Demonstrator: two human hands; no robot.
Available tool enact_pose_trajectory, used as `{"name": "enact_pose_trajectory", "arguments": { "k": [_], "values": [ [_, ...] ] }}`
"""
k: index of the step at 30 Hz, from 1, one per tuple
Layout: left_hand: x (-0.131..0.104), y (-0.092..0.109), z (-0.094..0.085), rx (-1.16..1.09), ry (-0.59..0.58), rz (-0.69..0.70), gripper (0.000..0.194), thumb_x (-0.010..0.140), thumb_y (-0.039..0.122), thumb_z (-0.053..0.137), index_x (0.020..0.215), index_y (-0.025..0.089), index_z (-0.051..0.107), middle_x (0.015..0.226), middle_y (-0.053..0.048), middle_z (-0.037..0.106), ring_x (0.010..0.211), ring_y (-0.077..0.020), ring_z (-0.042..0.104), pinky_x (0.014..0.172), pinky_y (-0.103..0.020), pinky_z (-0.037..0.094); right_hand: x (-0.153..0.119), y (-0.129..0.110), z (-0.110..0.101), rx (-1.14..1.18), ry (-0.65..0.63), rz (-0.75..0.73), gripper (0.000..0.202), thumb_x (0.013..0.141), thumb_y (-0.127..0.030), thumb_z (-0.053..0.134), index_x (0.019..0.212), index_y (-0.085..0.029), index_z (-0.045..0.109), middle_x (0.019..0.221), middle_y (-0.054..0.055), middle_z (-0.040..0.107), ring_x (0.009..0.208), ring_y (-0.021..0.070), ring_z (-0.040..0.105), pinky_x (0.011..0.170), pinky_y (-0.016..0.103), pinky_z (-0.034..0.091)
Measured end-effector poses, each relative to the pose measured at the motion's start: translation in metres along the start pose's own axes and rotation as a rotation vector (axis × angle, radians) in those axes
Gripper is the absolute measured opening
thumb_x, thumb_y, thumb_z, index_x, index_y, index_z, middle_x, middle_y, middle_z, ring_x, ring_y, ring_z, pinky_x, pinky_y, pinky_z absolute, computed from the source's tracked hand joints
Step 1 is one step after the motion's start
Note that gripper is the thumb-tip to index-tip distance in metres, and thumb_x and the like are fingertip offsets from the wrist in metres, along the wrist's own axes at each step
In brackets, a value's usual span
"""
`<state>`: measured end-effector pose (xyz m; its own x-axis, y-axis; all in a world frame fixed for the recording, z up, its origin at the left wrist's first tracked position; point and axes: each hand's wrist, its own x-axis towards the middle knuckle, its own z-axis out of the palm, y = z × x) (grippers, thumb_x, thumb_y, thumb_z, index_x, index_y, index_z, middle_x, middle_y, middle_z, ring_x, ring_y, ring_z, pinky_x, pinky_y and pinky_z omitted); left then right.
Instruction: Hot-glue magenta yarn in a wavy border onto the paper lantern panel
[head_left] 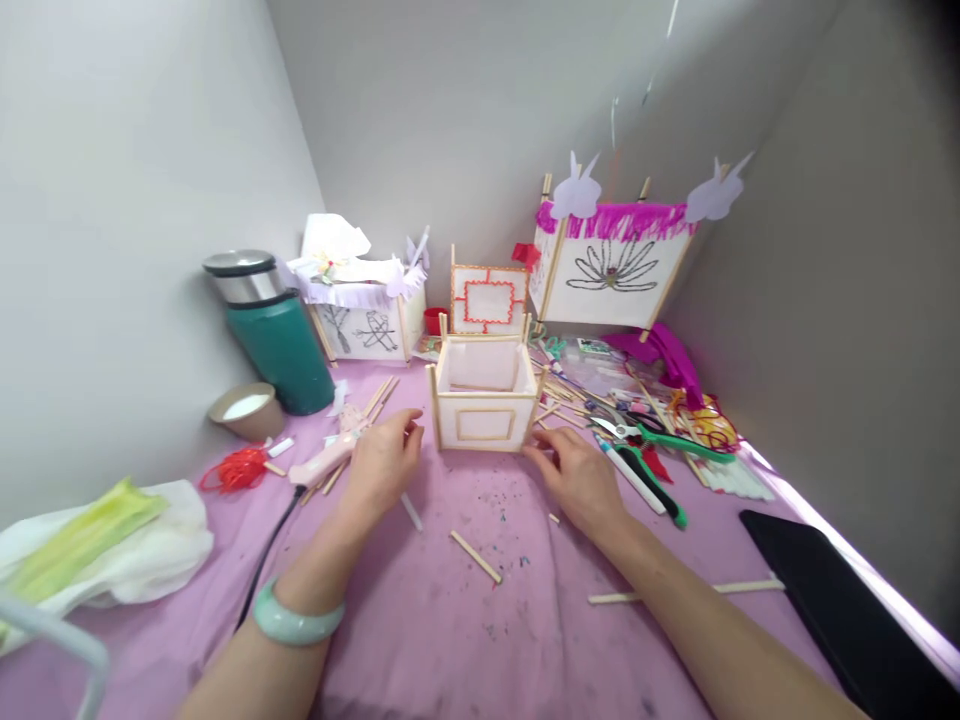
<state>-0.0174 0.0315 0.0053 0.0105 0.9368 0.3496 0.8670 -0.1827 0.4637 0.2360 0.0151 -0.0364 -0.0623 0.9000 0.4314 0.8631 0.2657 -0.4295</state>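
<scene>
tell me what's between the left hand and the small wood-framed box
In the head view, only bare pink tablecloth shows between the left hand and the small wood-framed box.

Both forearms [697, 605] are slanting inward. Left hand [384, 455] is sitting loosely curled, fingers bent; right hand [579, 478] is pointing inward, thumb and index slightly parted.

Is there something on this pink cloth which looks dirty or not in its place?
Yes: dark specks mar the plain pink cloth before the small box, perhaps stains or scraps; a loose stick lies near them.
</scene>
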Motion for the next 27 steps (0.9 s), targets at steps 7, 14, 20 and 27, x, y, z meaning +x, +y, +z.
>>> {"name": "enact_pose_trajectory", "arguments": {
  "k": [7, 14, 20, 27],
  "values": [
    [-0.043, 0.01, -0.035, 0.107, 0.246, 0.083, 0.027, 0.091, 0.023, 0.042, 0.108, 0.019, 0.063, 0.102, -0.008, 0.071, 0.095, -0.0209, 0.066, 0.084, -0.032, 0.049, -0.005, 0.004, -0.002, 0.022, 0.106, -0.091, 0.03, 0.093, -0.039, 0.045, 0.093, -0.017, 0.066, 0.088, 0.006, 0.069, 0.081, 0.0204, 0.064, 0.074, 0.031, 0.044],
    [-0.127, -0.025, -0.086, 0.308, 0.554, 0.19, 0.038, 0.085, 0.012, 0.053, 0.122, 0.021, 0.051, 0.105, -0.009, 0.066, 0.101, -0.0227, 0.061, 0.094, -0.039, 0.047, -0.004, 0.009, 0.001, 0.03, 0.21, -0.126, 0.031, 0.093, -0.038, 0.041, 0.096, -0.018, 0.064, 0.095, 0.008, 0.07, 0.088, 0.0238, 0.065, 0.078, 0.035, 0.047],
    [-0.163, -0.072, -0.161, 0.604, 0.68, -0.231, 0.043, 0.086, 0.037, 0.056, 0.124, 0.019, 0.051, 0.117, -0.013, 0.061, 0.116, -0.0316, 0.053, 0.105, -0.049, 0.038, -0.005, 0.008, 0.003, 0.012, 0.223, -0.123, 0.033, 0.092, -0.04, 0.041, 0.095, -0.019, 0.065, 0.095, 0.008, 0.071, 0.089, 0.0248, 0.066, 0.076, 0.034, 0.047],
    [-0.156, -0.126, -0.191, 0.374, 0.232, -0.561, 0.084, 0.07, 0.062, 0.061, 0.136, 0.015, 0.041, 0.132, -0.018, 0.055, 0.122, -0.0361, 0.051, 0.1, -0.049, 0.043, -0.005, 0.008, 0.004, -0.019, 0.214, -0.117, 0.033, 0.091, -0.041, 0.04, 0.095, -0.019, 0.065, 0.095, 0.008, 0.072, 0.087, 0.025, 0.067, 0.074, 0.034, 0.048]
  ]
}}
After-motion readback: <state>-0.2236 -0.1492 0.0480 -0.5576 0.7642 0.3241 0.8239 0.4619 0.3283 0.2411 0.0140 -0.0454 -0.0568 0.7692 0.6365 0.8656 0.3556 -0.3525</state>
